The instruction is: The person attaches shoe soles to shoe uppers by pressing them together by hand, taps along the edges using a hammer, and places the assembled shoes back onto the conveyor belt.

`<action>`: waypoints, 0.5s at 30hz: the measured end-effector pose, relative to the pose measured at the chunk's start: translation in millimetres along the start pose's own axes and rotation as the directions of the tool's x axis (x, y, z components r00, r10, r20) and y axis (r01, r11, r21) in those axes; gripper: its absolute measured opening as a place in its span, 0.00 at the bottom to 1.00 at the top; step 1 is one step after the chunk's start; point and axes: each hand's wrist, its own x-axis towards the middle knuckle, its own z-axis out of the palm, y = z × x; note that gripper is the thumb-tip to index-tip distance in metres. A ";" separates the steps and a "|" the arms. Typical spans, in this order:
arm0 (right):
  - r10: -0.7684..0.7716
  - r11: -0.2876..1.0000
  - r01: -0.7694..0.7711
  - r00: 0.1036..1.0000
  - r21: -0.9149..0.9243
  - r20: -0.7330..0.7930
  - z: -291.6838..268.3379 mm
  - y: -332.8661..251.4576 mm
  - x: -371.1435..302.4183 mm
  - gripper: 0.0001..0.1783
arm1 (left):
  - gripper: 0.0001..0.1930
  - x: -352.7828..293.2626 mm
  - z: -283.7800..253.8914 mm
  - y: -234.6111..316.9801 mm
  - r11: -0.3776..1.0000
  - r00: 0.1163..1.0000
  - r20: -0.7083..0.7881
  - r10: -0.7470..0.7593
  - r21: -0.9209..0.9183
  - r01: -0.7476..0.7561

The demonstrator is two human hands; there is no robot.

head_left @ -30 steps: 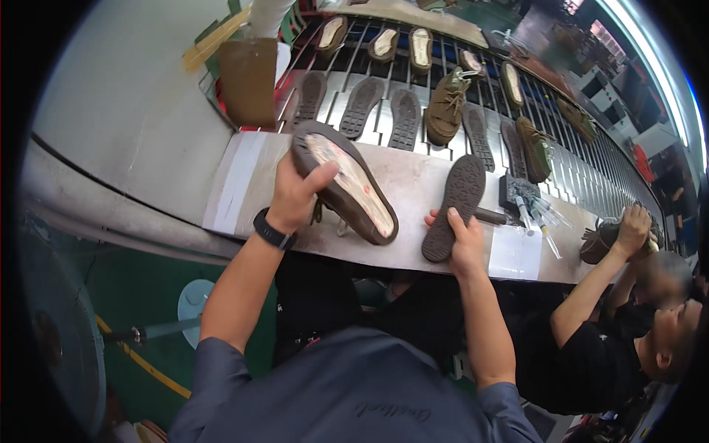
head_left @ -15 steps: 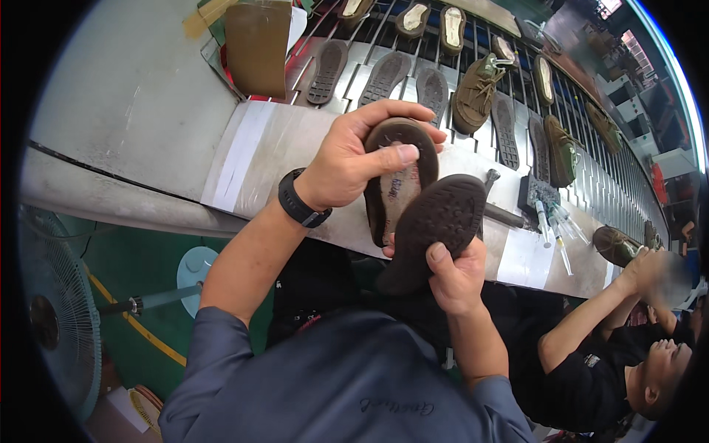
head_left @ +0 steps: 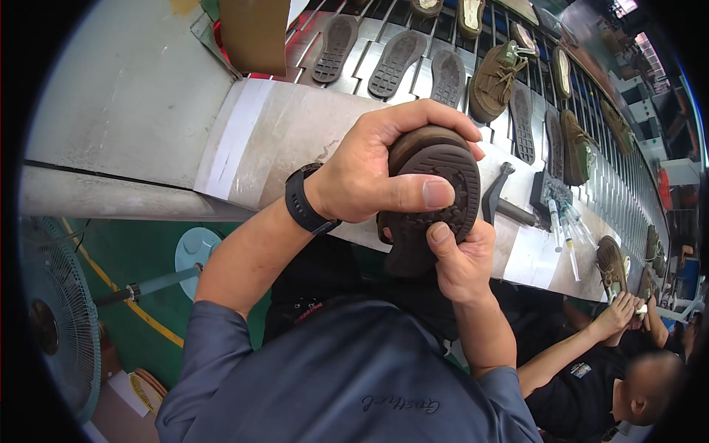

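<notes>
Workshop line: pale grey surface [head_left: 281, 140] running along a slatted metal conveyor [head_left: 620, 192], green floor below.

Left hand [head_left: 369, 173]: closed over the upper end of a dark brown shoe sole [head_left: 436, 192], fingers curled over its top edge, thumb laid flat across the tread. Black wristwatch [head_left: 299, 201] on that wrist.

Right hand [head_left: 461, 262]: gripping the lower end of the same sole from beneath, thumb pressed on the tread. Sole held upright, tread toward the camera, off the surface, over its near edge; something lighter brown shows behind its top rim, too hidden to tell.

Right of the sole, on the surface: dark hammer [head_left: 502, 196], then several white syringe-like tubes [head_left: 565, 236] beside a small dark block.

Beyond the sole, on the conveyor: row of loose grey soles [head_left: 399, 55] and a tan lace-up shoe [head_left: 495, 77].

Far right of the sole: another person's hands [head_left: 620, 314] at a brown shoe [head_left: 609, 262].

Left of the sole, at floor level: standing fan [head_left: 55, 317].
</notes>
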 end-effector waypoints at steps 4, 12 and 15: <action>0.006 1.000 -0.005 1.000 0.019 -0.013 3.8 0.8 1.8 0.17 | 0.39 -1.5 -2.9 0.5 1.000 1.000 0.004 0.018 0.008 -0.018; 0.012 0.999 -0.011 0.999 0.040 -0.034 7.6 -1.1 2.9 0.16 | 0.38 1.1 -4.5 1.0 0.999 0.999 0.030 0.032 0.028 -0.033; 0.020 0.999 -0.018 0.999 0.051 -0.035 9.9 -1.6 3.8 0.16 | 0.37 0.7 -6.9 0.9 0.998 0.998 0.038 0.047 0.040 -0.049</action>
